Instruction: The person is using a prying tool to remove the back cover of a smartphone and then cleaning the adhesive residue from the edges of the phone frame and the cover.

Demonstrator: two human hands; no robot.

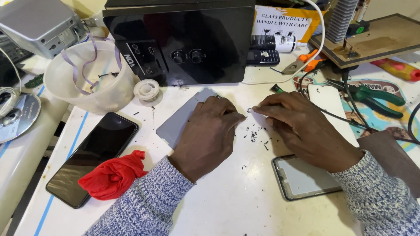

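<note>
Both hands at the black debris on the white bench.
We judge picking-up underway: left hand (pixel 209 133) rests on the grey panel (pixel 177 120), fingers together; right hand (pixel 302 126) pinches a black fragment (pixel 249 110) between them. Next calls for fine fingertip control.

Dark phone (pixel 93 156), black screen up, lies at left on table (pixel 227 205). Yellow-bordered white sign (pixel 283 20) leans at back, behind small keypad phone (pixel 264 57). White-screened phone (pixel 304 178) lies under right wrist. White-labelled black tube (pixel 273 43) beside sign.
</note>
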